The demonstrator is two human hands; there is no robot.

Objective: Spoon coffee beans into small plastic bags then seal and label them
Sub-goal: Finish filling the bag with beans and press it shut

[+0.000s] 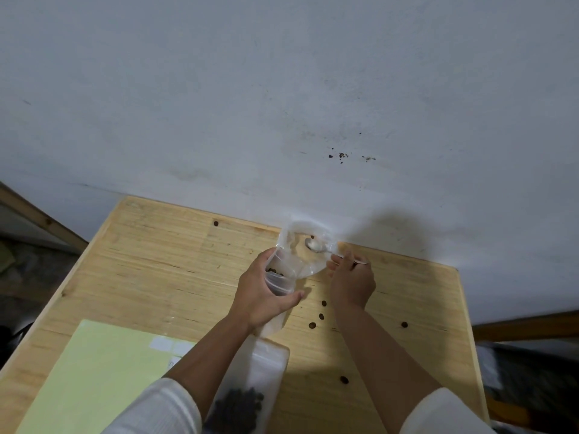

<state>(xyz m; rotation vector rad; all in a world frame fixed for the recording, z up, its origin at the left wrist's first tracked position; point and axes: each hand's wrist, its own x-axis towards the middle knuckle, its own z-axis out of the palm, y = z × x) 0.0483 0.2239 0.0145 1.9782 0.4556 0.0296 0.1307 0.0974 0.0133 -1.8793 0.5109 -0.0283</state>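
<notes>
My left hand (261,296) grips a small clear plastic bag (280,281) with a few coffee beans (275,271) inside. My right hand (352,278) pinches the handle of a metal spoon (316,245), whose bowl sits inside a larger clear bag (300,242) at the table's far edge. Another clear bag (260,371) lies flat near me, holding a heap of dark beans (239,405). Loose beans (321,316) lie scattered on the wood between my arms.
A wooden table (150,261) stands against a pale wall (282,89). A pale green label sheet (94,377) with white stickers (170,344) lies at the near left. More stray beans (404,324) lie at the right. Dark clutter sits beyond both table sides.
</notes>
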